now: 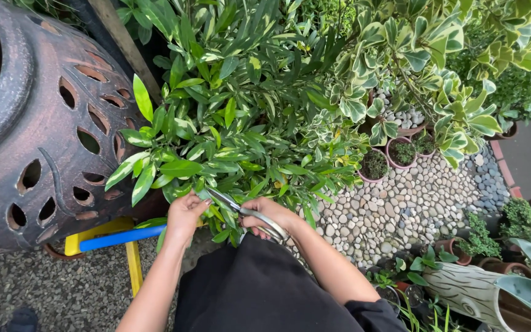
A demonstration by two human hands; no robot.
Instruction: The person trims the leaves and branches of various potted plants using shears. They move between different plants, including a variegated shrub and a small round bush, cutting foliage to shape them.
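Over on the left, most of the view is taken up by a big dark ceramic jar [38,129] with leaf-shaped cutouts, laid on its side next to the greenery. Right beside it, a dense green shrub [241,117] fills the middle, and a variegated bush [425,67] with cream-edged leaves is seen just behind and to the right. Below that, a bed of pale pebbles [401,209] is spread out, with three small potted plants [401,154] set along its upper edge. A yellow and blue frame [118,240] is parked on the gravel under the jar.

Down at the shrub's lower edge, a leafy stem is pinched by the left hand [185,215], fingers closed around it. Metal shears [241,212] are gripped by the right hand [271,215], closed around the handles, with the blades pointed up-left toward the left hand and pushed in among the lowest leaves. Whether the blades are parted can't be made out properly.
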